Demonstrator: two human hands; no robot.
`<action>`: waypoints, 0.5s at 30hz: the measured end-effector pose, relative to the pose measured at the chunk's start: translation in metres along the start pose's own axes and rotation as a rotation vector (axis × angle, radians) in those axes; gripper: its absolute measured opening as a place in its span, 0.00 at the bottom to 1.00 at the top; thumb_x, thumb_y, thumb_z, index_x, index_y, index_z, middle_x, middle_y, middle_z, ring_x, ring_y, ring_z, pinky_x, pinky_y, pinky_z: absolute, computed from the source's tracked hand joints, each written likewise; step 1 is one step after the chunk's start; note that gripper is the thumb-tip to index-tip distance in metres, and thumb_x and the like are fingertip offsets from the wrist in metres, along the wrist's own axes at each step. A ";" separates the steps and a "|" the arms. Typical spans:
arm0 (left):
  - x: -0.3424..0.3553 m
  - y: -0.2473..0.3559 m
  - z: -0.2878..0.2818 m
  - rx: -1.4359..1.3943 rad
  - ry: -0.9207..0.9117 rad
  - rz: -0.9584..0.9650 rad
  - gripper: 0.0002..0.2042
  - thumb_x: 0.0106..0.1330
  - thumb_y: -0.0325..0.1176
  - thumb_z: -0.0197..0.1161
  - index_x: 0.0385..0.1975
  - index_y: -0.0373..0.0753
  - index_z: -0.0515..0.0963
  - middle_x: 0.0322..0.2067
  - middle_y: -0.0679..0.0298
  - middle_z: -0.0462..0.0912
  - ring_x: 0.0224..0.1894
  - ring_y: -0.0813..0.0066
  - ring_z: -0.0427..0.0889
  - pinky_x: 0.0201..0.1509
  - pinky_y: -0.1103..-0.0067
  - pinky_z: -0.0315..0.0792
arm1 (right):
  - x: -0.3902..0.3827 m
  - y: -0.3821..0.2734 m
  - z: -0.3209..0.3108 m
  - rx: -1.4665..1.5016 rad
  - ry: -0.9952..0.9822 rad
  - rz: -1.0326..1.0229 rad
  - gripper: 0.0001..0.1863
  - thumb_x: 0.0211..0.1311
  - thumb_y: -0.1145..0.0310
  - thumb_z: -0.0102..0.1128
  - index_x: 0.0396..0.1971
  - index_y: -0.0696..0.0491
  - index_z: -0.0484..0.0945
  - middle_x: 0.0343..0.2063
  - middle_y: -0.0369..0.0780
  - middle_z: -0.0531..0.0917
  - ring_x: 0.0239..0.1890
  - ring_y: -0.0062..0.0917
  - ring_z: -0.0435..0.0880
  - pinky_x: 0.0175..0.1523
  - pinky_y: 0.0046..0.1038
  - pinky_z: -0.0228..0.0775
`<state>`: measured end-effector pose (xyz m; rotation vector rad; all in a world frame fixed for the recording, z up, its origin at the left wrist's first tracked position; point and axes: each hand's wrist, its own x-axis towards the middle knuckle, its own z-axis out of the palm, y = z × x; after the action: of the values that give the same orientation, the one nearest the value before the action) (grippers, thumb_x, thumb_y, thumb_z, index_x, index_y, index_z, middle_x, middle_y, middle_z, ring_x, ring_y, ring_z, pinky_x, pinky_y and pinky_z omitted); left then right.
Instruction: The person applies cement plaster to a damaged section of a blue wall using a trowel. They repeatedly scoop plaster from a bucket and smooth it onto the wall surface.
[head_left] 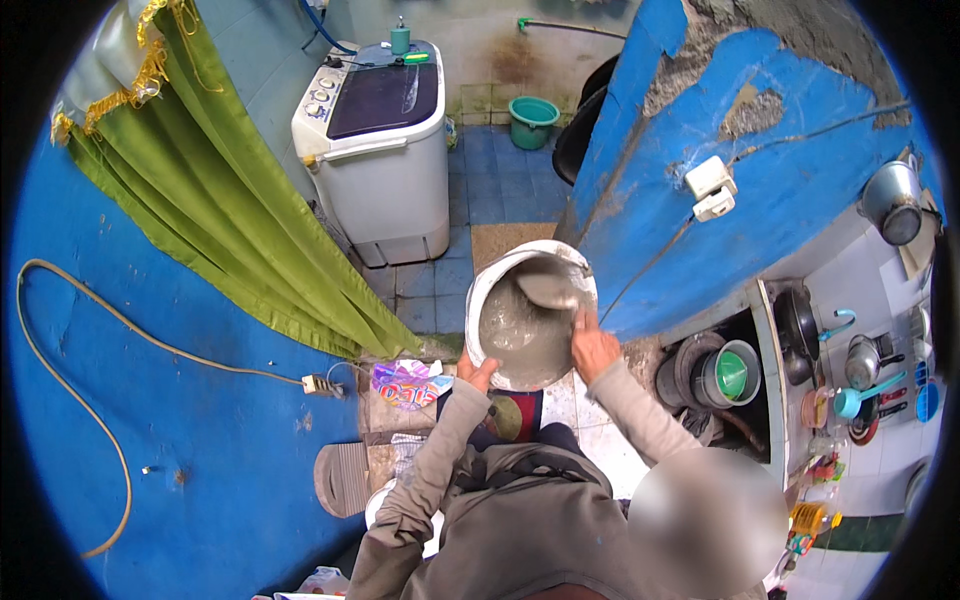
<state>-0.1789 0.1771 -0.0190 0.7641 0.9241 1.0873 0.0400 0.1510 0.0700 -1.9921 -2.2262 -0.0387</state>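
Note:
A white bucket (477, 312) tilts in front of me, partly filled with a wet, grey, cement-like mix (518, 335). My left hand (479, 373) grips its near left rim, fingers closed. At the right side of the bucket, my right hand (594, 346) is closed on a tool with a broad, rounded, grey-smeared blade (549, 288). The blade is inside the bucket, against the far part above the mix; its handle is mostly covered by my fingers, and I cannot tell whether it is a trowel or a scoop.
A washing machine (385, 150) and a green tub (533, 122) stand beyond on blue tiles. A green curtain (235, 210) hangs at left. To the right are a blue wall (660, 225), a pot (752, 377) and hanging pans (797, 325). A plastic packet (410, 384) lies near my left hand.

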 end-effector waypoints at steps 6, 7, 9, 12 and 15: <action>0.008 -0.015 -0.014 -0.024 -0.068 0.093 0.31 0.54 0.18 0.54 0.62 0.34 0.59 0.52 0.59 0.74 0.51 0.70 0.73 0.57 0.77 0.66 | -0.013 0.012 0.023 0.019 -0.143 -0.162 0.22 0.51 0.76 0.51 0.48 0.67 0.68 0.34 0.56 0.76 0.27 0.45 0.82 0.30 0.39 0.75; 0.011 -0.014 -0.013 0.011 -0.061 0.108 0.32 0.53 0.18 0.53 0.62 0.34 0.58 0.52 0.59 0.73 0.52 0.70 0.73 0.58 0.77 0.65 | -0.007 0.001 0.007 0.006 -0.144 -0.039 0.20 0.51 0.75 0.51 0.45 0.67 0.69 0.33 0.55 0.76 0.26 0.45 0.82 0.29 0.39 0.75; 0.003 -0.014 -0.007 0.094 -0.049 0.110 0.33 0.53 0.17 0.52 0.64 0.35 0.57 0.54 0.59 0.72 0.54 0.70 0.72 0.60 0.77 0.64 | 0.006 -0.002 0.014 -0.021 -0.063 0.013 0.17 0.50 0.75 0.51 0.41 0.66 0.72 0.33 0.55 0.77 0.26 0.45 0.82 0.29 0.40 0.75; 0.007 -0.022 0.007 0.075 0.055 0.327 0.27 0.55 0.25 0.57 0.57 0.32 0.64 0.48 0.58 0.76 0.47 0.69 0.76 0.54 0.75 0.69 | 0.004 -0.007 0.016 0.030 -0.221 0.024 0.09 0.50 0.75 0.52 0.28 0.65 0.77 0.29 0.55 0.78 0.28 0.46 0.82 0.31 0.41 0.75; 0.009 -0.032 -0.003 0.089 0.042 0.285 0.28 0.54 0.25 0.58 0.58 0.32 0.63 0.48 0.57 0.76 0.48 0.69 0.76 0.54 0.75 0.69 | -0.005 0.000 0.019 0.095 -0.223 -0.027 0.08 0.50 0.73 0.52 0.20 0.63 0.78 0.22 0.55 0.79 0.28 0.47 0.82 0.32 0.41 0.75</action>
<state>-0.1680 0.1762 -0.0500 0.9705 0.9219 1.3220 0.0383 0.1481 0.0501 -2.0034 -2.3361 0.2957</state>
